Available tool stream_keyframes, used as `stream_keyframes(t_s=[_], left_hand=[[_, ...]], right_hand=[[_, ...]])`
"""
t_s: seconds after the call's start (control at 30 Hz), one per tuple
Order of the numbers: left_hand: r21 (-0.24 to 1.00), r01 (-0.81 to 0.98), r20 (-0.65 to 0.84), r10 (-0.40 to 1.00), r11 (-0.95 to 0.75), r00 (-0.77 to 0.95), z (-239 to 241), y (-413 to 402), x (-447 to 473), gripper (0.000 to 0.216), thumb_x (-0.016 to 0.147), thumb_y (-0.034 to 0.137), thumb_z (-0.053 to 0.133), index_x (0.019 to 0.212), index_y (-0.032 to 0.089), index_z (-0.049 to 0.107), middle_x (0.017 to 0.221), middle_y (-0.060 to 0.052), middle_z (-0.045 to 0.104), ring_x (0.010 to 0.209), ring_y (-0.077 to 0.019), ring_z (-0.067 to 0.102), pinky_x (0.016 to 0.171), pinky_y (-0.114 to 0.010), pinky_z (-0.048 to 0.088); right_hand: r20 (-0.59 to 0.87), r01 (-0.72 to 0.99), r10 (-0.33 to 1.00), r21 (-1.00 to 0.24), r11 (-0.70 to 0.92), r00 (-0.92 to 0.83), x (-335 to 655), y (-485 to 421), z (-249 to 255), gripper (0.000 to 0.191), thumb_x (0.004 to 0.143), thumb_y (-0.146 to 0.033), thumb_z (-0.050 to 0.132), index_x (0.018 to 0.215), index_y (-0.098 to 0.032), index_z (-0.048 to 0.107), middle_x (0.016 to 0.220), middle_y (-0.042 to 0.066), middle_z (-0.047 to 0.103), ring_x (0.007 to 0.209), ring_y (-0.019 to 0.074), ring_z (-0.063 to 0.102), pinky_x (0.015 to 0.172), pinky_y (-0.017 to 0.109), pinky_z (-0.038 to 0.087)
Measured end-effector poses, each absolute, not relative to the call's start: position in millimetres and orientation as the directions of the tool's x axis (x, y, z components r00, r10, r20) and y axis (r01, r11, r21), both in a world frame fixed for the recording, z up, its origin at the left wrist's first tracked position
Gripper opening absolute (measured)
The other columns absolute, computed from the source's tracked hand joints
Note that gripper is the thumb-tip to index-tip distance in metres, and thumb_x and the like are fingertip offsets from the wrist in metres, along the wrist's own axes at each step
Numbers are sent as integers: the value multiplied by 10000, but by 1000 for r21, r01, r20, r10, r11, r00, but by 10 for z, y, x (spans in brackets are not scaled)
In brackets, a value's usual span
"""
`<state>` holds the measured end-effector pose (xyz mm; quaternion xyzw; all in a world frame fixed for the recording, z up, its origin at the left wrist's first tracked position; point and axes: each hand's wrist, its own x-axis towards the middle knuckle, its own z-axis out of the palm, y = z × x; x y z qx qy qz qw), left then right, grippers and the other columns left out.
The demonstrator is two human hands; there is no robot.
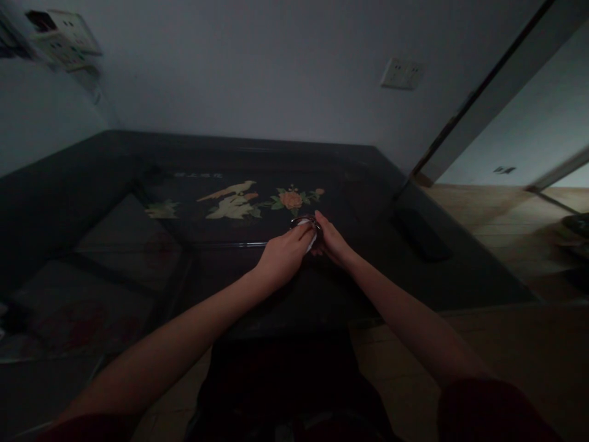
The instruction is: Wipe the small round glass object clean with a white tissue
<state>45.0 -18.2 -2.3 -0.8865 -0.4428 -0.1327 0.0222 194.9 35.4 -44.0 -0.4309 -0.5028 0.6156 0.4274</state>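
Observation:
Both hands meet over the dark tabletop. My left hand is closed, its fingers pressing a white tissue or cloth against a small object. That object has a dark, shiny, curved rim; its kind cannot be made out, as fingers and the white piece cover most of it. My right hand is wrapped round its right side, with the thumb along the edge. Beneath them, the glossy dark table bears a printed bird and a pink flower.
A long dark object lies on the table's right side. Wall sockets sit above the back edge, and more sockets are at upper left. Wooden floor shows past the right edge. The light is dim.

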Motion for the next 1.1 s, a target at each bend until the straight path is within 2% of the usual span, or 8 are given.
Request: stream_keyframes(t_s=[0.23,0.4,0.5,0.6,0.73,0.87,1.0,1.1], left_hand=[[-50,813,169,797,-581,580,49,-222,464,328,940,99,350,1213,125,529,1235,-131,581,1060,-225,622,836,-337,542],[98,766,199,766,-636,611,-11,-227,450,238,928,155,410,1073,133,597,1124,-98,638,1009,-216,635,873,-343,532],[210,722,254,750,-659,610,-76,-198,433,271,907,131,430,1130,148,582,1223,-76,617,1084,-198,611,948,-318,501],[230,708,297,741,-668,602,-105,-182,427,334,907,125,422,1221,137,532,1298,-91,578,1180,-195,561,1013,-320,462],[160,753,294,759,-638,581,-74,-194,430,396,928,167,403,1322,150,445,1403,-108,486,1179,-200,567,959,-314,498],[6,801,245,777,-599,579,-6,-219,440,425,941,152,362,1365,151,396,1418,-135,448,1143,-213,588,870,-322,533],[-78,815,228,786,-574,575,41,-252,451,381,941,120,335,1298,128,468,1290,-146,541,1090,-226,609,828,-342,539],[-40,790,200,769,-612,607,35,-262,451,303,934,125,355,1147,128,570,1128,-113,622,993,-221,636,825,-340,537]], right_hand=[[-96,-112,960,-985,-129,-263,1950,357,-415,556,859,-657,412,795,-148,626,405,-27,523,291,92,451,257,190,276],[-110,-21,959,-993,-120,-262,1963,332,-410,595,838,-692,418,770,-145,643,408,-15,530,301,96,457,267,192,291],[-100,12,951,-995,-101,-292,1974,316,-404,601,828,-707,426,786,-151,648,420,-13,534,310,95,458,276,191,302],[-87,-18,944,-995,-98,-319,1978,311,-395,603,819,-717,431,812,-156,651,442,-16,541,315,88,455,280,189,303],[-92,-42,937,-993,-113,-337,1971,327,-408,604,830,-705,420,851,-148,654,415,-24,523,314,96,459,279,192,302],[-120,-88,936,-984,-157,-330,1967,349,-422,587,831,-693,426,868,-146,637,425,-36,524,309,96,456,272,198,297],[-134,-127,936,-975,-183,-324,1973,343,-383,565,844,-675,421,879,-150,629,430,-42,515,307,94,445,276,203,294],[-158,-125,941,-971,-203,-301,1978,329,-347,553,866,-658,394,909,-161,634,428,-39,510,302,94,424,285,207,287]])
